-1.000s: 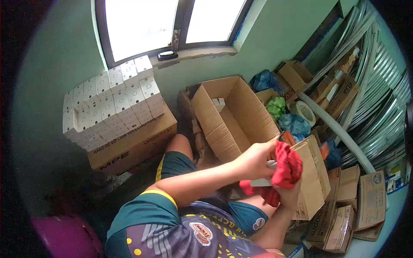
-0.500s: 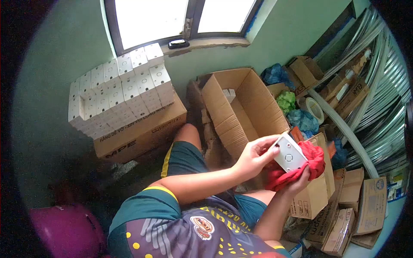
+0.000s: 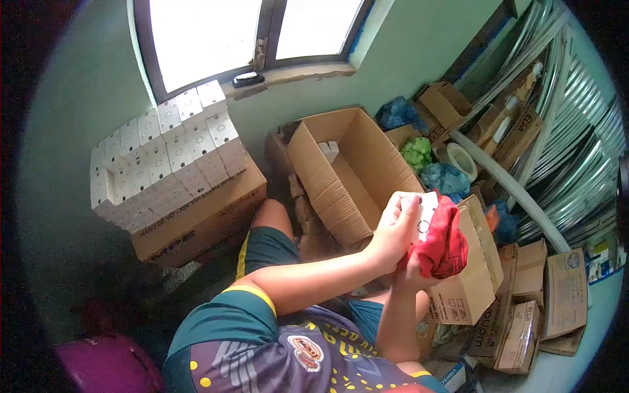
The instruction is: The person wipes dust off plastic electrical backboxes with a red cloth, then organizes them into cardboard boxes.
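My left hand (image 3: pixel 391 234) is closed around one end of a white electrical back box (image 3: pixel 427 211) with round knockouts. A bunched red cloth (image 3: pixel 447 241) wraps the box's other side, covering much of it. Under the cloth, my right hand (image 3: pixel 414 272) grips it and presses it against the box; most of its fingers are hidden. Both hands are above the near right corner of an open cardboard carton (image 3: pixel 331 203), which has a few white boxes (image 3: pixel 329 151) inside.
At left, white boxes (image 3: pixel 177 154) stand stacked on a closed carton (image 3: pixel 203 229) below the window. Coiled conduit (image 3: pixel 570 144), plastic bags (image 3: pixel 416 154) and cardboard boxes (image 3: pixel 521 334) crowd the right side. A purple rounded object (image 3: pixel 108 363) sits lower left.
The white box has turned so less of its face shows, and the red cloth covers more of it. Both hands have shifted slightly left and closer together. The whole view has shifted a little.
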